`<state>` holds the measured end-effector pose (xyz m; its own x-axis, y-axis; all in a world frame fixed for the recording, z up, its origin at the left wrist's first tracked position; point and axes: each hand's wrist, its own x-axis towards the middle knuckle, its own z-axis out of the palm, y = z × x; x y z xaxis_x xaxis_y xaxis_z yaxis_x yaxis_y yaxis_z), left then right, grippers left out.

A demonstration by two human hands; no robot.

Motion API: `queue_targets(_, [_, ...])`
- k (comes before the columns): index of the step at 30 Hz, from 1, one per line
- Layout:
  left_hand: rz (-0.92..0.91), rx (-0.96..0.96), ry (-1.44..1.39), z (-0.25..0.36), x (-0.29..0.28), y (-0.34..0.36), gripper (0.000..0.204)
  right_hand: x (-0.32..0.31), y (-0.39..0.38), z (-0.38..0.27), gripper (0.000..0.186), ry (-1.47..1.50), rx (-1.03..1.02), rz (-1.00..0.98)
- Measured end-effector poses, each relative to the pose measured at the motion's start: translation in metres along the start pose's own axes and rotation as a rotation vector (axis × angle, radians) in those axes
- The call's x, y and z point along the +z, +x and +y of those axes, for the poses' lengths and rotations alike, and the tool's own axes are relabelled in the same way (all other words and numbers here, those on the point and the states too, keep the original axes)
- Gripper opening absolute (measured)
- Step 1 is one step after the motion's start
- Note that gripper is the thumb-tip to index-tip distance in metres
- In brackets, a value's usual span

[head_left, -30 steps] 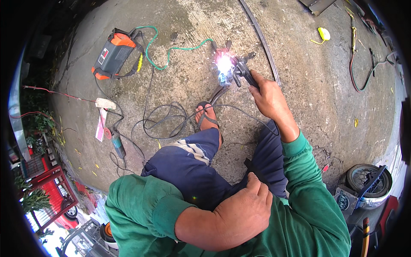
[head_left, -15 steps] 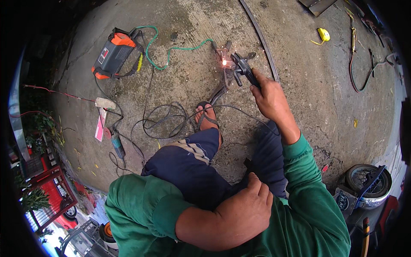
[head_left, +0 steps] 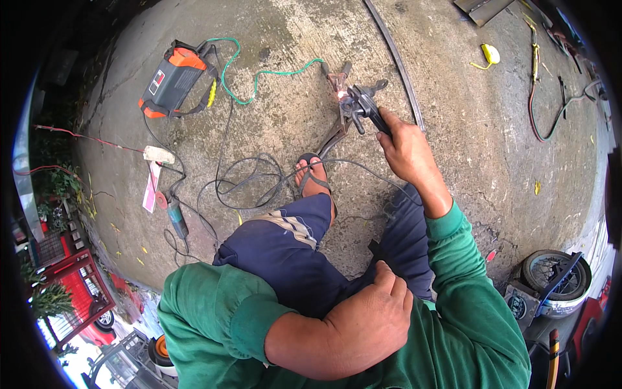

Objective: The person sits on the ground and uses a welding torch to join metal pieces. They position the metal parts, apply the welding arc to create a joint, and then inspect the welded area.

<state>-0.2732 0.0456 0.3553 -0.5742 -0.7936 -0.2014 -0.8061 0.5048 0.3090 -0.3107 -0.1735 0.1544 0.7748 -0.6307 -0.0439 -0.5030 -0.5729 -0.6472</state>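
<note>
My right hand (head_left: 409, 148) grips the black handle of a welding electrode holder (head_left: 370, 111) out in front of me. Its jaws are over a small rusty metal workpiece (head_left: 343, 124) on the concrete, where a pale glow shows beside the jaws. A ground clamp (head_left: 335, 76) with a green cable sits at the far end of the workpiece. Close to my body, my left hand (head_left: 372, 324) has its fingers curled, their tips hidden, so I cannot see what they hold, if anything. My sandalled foot (head_left: 314, 178) stands just nearer than the workpiece.
An orange and grey welding machine (head_left: 173, 79) lies at left, with an angle grinder (head_left: 176, 217) nearer me. Black cable (head_left: 249, 188) loops by my foot. A long metal bar (head_left: 396, 58) and yellow tape measure (head_left: 490, 54) lie right. A spoked wheel (head_left: 556, 275) is at lower right.
The bright arc and flying sparks have faded to a small pale glow. The electrode holder has shifted slightly towards me with my right hand. My left hand has stayed put.
</note>
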Motion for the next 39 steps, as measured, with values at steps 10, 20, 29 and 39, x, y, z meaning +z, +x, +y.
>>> queue_targets(10, [0.010, -0.013, 0.002, 0.001, 0.002, 0.001, 0.027, -0.004, 0.002, -0.004, 0.051, 0.005, 0.032, -0.037])
queue_targets(20, [0.019, -0.013, -0.003, 0.001, 0.003, 0.001, 0.026, -0.001, 0.003, 0.000, 0.051, 0.018, 0.029, -0.040])
queue_targets(29, [0.011, -0.009, -0.006, 0.001, 0.004, 0.002, 0.026, 0.000, 0.002, 0.001, 0.051, 0.023, 0.027, -0.037])
queue_targets(39, [-0.020, 0.021, -0.016, -0.001, 0.003, 0.001, 0.032, 0.008, 0.003, 0.011, 0.060, -0.016, -0.016, -0.008])
